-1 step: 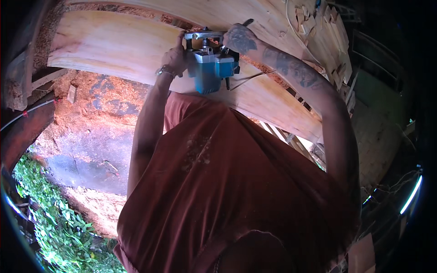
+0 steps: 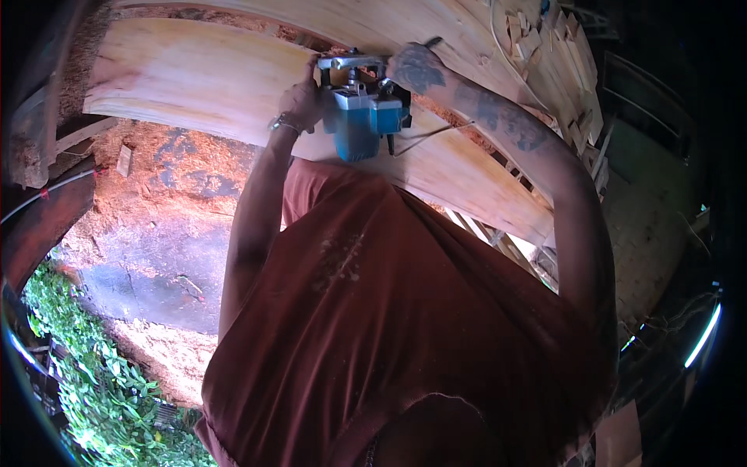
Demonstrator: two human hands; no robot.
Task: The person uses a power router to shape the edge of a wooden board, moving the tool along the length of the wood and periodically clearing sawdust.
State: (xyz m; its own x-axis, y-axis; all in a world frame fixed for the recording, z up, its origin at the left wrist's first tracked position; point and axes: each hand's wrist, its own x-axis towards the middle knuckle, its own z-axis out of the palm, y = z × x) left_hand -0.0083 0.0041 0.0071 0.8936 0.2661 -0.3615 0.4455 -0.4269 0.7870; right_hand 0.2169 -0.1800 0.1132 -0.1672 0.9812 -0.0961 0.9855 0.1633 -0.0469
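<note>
Nearest us, a red-brown shirt (image 2: 405, 288) with pale specks on its front; beyond it both arms reach forward to the blue tool (image 2: 356, 140); the tool is upright on a pale board (image 2: 194, 78), between our hands; left hand (image 2: 302, 105), a bracelet (image 2: 288, 123) at its wrist, is at the tool's left side, fingers closed on it, one pointing up beside the metal frame; right hand (image 2: 412, 66) is closed at the tool's right side, its fingertips hidden from us; we see a dark bar (image 2: 433, 41) sticking out just past it; a thin cord (image 2: 436, 136) lies on the board, right of the tool; past the board, a second board (image 2: 459, 27); wood scraps (image 2: 537, 47) at far right; lower down on the left, sawdust (image 2: 128, 187) on the ground, then green plants (image 2: 101, 373).
</note>
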